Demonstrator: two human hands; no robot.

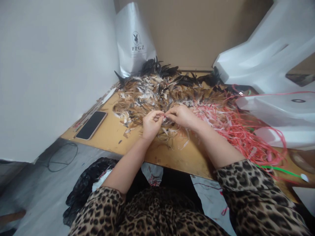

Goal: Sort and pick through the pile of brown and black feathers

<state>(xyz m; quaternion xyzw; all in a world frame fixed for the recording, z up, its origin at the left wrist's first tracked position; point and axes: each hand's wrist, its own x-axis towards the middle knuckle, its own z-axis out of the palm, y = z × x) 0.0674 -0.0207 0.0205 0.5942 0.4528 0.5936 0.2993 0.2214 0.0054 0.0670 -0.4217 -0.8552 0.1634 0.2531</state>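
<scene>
Ragged brown-and-white feathers, black at the far edge.

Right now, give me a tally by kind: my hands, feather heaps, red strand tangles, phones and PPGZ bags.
Hands: 2, left hand and right hand
Feather heap: 1
Red strand tangle: 1
Phone: 1
PPGZ bag: 1
Total: 6

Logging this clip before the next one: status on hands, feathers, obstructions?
Left grip, right grip: both pinched, meeting at small pinkish item, details unclear. Feathers: spread across table. Red strands: heaped beside right forearm.
</scene>
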